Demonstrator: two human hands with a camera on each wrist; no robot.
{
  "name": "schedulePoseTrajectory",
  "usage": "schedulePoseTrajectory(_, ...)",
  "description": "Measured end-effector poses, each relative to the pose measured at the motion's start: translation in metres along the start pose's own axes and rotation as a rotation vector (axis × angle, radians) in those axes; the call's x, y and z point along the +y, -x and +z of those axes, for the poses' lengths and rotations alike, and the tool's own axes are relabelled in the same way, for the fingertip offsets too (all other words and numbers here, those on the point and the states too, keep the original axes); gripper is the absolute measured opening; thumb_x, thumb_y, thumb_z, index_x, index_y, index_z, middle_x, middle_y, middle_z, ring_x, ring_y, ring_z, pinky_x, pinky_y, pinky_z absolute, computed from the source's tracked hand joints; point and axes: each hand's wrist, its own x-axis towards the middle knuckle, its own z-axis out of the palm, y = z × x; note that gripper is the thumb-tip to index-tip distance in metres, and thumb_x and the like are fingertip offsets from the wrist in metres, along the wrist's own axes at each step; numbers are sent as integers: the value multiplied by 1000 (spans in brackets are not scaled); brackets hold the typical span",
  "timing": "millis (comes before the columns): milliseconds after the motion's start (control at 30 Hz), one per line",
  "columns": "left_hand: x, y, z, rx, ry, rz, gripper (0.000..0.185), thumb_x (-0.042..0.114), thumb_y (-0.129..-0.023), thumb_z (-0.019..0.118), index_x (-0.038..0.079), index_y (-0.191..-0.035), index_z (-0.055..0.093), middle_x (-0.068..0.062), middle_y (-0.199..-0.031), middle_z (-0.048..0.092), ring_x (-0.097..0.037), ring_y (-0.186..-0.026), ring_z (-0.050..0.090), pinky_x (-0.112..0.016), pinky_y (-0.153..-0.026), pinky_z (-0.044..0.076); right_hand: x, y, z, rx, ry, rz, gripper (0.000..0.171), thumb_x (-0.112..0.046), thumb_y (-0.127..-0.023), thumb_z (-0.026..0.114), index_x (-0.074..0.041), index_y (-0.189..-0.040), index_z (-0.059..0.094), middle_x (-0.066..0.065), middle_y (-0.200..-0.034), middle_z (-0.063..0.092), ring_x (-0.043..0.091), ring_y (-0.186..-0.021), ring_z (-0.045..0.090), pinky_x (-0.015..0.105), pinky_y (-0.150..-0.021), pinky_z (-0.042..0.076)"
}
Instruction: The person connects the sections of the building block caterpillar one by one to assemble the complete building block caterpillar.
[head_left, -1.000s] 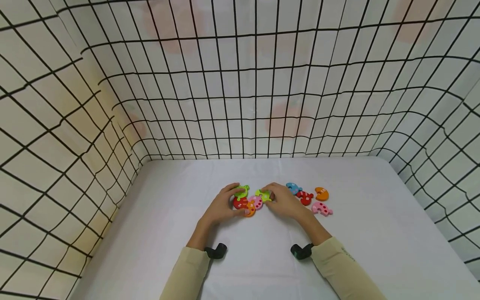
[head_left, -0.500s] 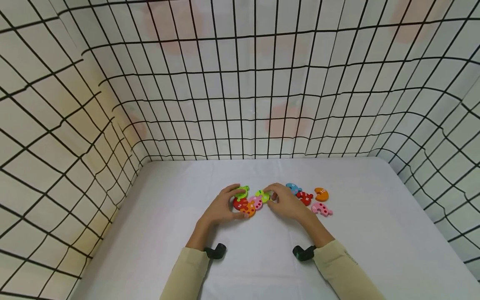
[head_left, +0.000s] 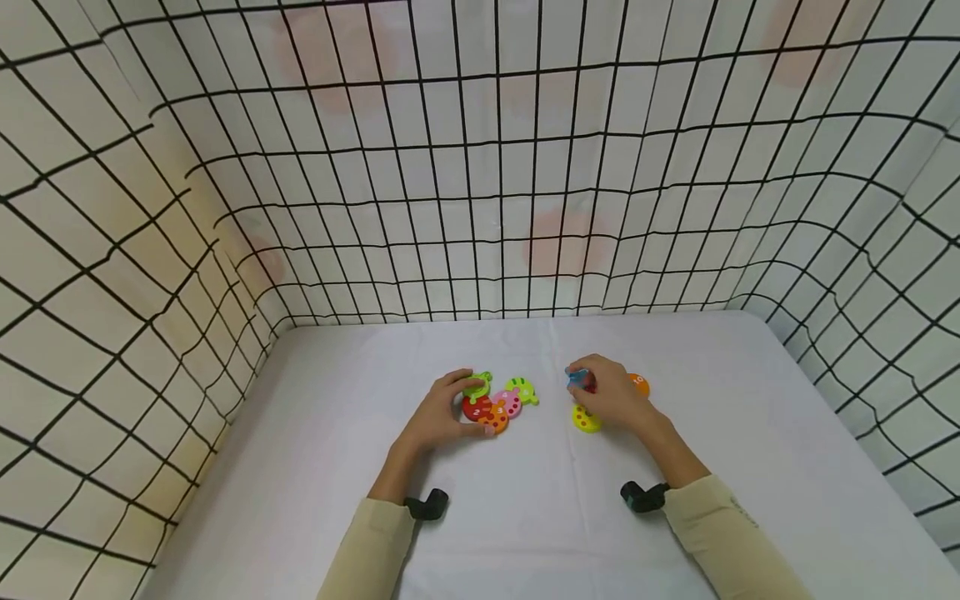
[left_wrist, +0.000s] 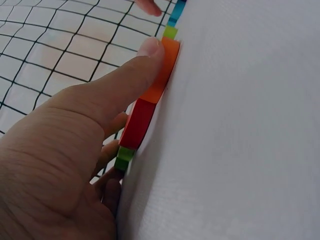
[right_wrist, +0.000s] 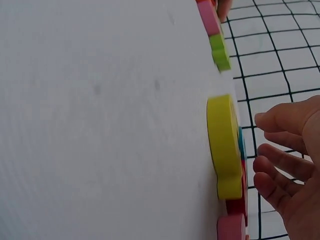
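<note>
Your left hand (head_left: 442,412) grips the joined chain (head_left: 497,402); your right hand (head_left: 611,398), fingers loosely uncurled, hovers just right of it over the yellow piece (head_left: 586,419).

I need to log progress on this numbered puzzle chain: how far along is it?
Done: a short chain of green, red, orange, pink and lime flat wooden pieces lies joined on the white table. In hand: the left hand steadies that chain, its thumb on the orange piece; the right hand reaches over the loose blue piece. Left: the loose yellow, blue, red and orange pieces by the right hand.
</note>
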Motion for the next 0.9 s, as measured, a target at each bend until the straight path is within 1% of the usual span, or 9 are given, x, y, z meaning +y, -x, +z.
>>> schedulePoseTrajectory(200, -1, 0, 0, 23, 15, -26, 80, 54, -71, 91, 29, -141, 61, 1, -161, 42, -28, -152, 35, -58, -120, 36, 10, -3, -10, -9, 23, 56, 41, -20, -94, 72, -6, -131, 65, 14, -113, 63, 25, -95, 55, 30, -72, 51)
schedulePoseTrajectory(300, -1, 1, 0, 29, 23, -44, 81, 55, -70, 91, 30, -141, 61, 2, -161, 42, -27, -152, 35, -59, -120, 37, 15, -7, -10, -16, 52, 58, 44, -22, -93, 75, -7, -133, 64, 13, -113, 63, 24, -93, 56, 30, -72, 50)
schedulePoseTrajectory(400, -2, 1, 0, 31, 28, -53, 80, 55, -70, 91, 31, -141, 61, 3, -161, 41, -27, -152, 34, -58, -120, 37, 18, -10, -9, -29, 70, 73, 51, -26, -91, 78, -7, -136, 62, 12, -112, 62, 23, -90, 54, 31, -72, 48)
schedulePoseTrajectory(500, -2, 1, 0, 35, 32, -50, 80, 56, -70, 91, 31, -140, 61, 3, -161, 42, -26, -152, 35, -59, -119, 37, 20, -13, -8, -44, 77, 84, 60, -31, -88, 80, -6, -140, 60, 13, -119, 62, 23, -90, 53, 33, -73, 46)
schedulePoseTrajectory(600, -2, 2, 1, 43, 38, -37, 79, 56, -70, 91, 30, -139, 62, 1, -160, 43, -28, -151, 36, -60, -119, 37, 22, -15, -8, -61, 88, 84, 66, -34, -87, 82, -5, -141, 59, 15, -127, 61, 22, -93, 53, 32, -77, 46)
schedulePoseTrajectory(633, -2, 2, 2, 43, 37, -35, 79, 56, -70, 91, 30, -139, 62, 1, -160, 43, -28, -151, 36, -60, -119, 37, 24, -16, -7, -65, 91, 80, 66, -34, -86, 83, -4, -141, 59, 15, -130, 61, 22, -94, 53, 32, -79, 46)
schedulePoseTrajectory(700, -2, 2, 2, 43, 40, -35, 79, 55, -69, 91, 30, -139, 63, 1, -160, 43, -28, -150, 36, -60, -119, 37, 27, -18, -6, -74, 102, 70, 65, -35, -86, 83, -4, -139, 60, 16, -131, 61, 22, -94, 54, 31, -79, 46)
schedulePoseTrajectory(800, -2, 2, 3, 46, 41, -32, 79, 55, -69, 92, 29, -138, 63, 1, -160, 43, -28, -150, 37, -60, -119, 37, 31, -20, -6, -78, 102, 65, 62, -34, -86, 83, -3, -136, 63, 16, -128, 61, 23, -94, 54, 31, -79, 47)
schedulePoseTrajectory(900, -1, 2, 3, 51, 38, -32, 79, 54, -69, 92, 28, -138, 63, 1, -159, 44, -28, -150, 37, -60, -118, 37, 33, -21, -6, -79, 79, 70, 58, -33, -86, 84, -4, -133, 65, 15, -126, 62, 23, -94, 54, 30, -78, 48)
